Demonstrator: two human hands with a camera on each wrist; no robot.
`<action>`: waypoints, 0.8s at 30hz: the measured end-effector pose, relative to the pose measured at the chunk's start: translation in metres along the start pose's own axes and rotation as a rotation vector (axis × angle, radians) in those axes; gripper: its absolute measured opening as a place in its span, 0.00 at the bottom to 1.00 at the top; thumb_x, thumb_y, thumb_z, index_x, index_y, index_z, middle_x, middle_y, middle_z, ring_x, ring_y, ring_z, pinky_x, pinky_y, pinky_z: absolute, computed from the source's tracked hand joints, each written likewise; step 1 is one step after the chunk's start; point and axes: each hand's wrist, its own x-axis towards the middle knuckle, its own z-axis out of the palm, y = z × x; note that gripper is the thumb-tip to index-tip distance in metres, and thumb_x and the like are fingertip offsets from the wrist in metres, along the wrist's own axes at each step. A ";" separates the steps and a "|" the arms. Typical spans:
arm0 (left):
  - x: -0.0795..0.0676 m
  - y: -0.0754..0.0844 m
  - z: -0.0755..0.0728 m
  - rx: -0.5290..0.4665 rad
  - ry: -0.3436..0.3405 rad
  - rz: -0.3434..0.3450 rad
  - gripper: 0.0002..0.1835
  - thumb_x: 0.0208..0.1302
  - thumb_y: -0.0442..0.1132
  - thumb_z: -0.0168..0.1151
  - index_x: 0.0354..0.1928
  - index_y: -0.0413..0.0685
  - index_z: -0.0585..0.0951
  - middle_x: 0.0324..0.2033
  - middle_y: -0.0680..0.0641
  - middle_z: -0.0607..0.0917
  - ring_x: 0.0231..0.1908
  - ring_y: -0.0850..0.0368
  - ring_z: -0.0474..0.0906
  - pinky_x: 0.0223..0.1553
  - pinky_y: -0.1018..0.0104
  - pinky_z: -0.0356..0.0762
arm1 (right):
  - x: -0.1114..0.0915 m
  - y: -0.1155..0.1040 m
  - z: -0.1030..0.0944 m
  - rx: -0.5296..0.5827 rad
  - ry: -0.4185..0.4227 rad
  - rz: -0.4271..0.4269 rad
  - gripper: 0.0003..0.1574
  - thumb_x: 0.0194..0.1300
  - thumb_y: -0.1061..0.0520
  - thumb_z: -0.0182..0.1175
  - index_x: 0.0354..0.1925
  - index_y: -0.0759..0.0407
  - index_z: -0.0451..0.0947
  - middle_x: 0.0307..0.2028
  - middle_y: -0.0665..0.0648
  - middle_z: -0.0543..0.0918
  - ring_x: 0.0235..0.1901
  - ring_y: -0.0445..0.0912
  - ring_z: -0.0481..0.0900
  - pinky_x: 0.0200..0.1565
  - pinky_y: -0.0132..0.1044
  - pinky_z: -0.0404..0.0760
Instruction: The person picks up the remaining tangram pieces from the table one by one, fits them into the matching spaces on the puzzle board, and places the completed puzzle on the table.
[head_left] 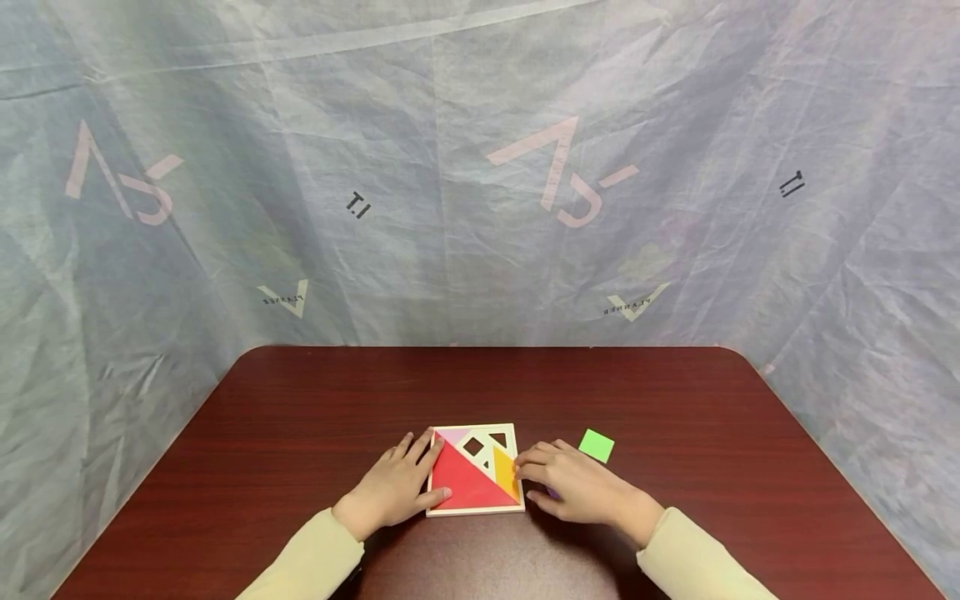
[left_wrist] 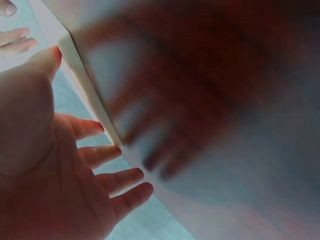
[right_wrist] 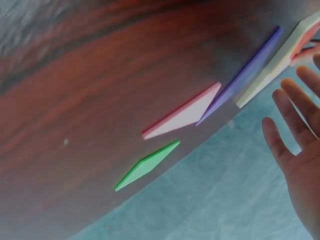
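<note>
On the table (head_left: 375,392), the splayed left hand (head_left: 393,486) touches a board (head_left: 476,510).

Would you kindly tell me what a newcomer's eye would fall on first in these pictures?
Most likely the large red triangle in the pale puzzle tray, where the left hand rests on the left side. Next, perhaps, the bright green piece lying on the dark table, just beyond the right hand.
</note>
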 end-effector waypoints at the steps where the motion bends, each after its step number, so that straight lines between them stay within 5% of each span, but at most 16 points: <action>1: 0.000 0.000 0.000 -0.002 0.000 0.000 0.40 0.61 0.62 0.50 0.67 0.42 0.61 0.67 0.39 0.60 0.62 0.33 0.60 0.57 0.45 0.65 | 0.000 0.001 -0.001 0.005 0.002 0.008 0.13 0.54 0.54 0.62 0.41 0.50 0.79 0.43 0.47 0.81 0.45 0.40 0.75 0.43 0.37 0.72; 14: 0.000 -0.001 0.000 -0.016 -0.005 0.000 0.40 0.61 0.61 0.50 0.67 0.41 0.61 0.67 0.38 0.59 0.63 0.32 0.58 0.58 0.44 0.63 | -0.015 0.019 -0.019 0.034 -0.001 0.170 0.15 0.54 0.58 0.62 0.43 0.58 0.79 0.47 0.54 0.80 0.46 0.47 0.75 0.44 0.44 0.73; 24: -0.002 0.002 -0.004 -0.011 -0.005 0.003 0.39 0.61 0.61 0.51 0.66 0.41 0.62 0.66 0.38 0.60 0.62 0.32 0.59 0.59 0.45 0.63 | -0.032 0.033 -0.022 0.013 0.044 0.195 0.15 0.53 0.58 0.63 0.42 0.58 0.79 0.46 0.55 0.80 0.44 0.47 0.76 0.43 0.44 0.73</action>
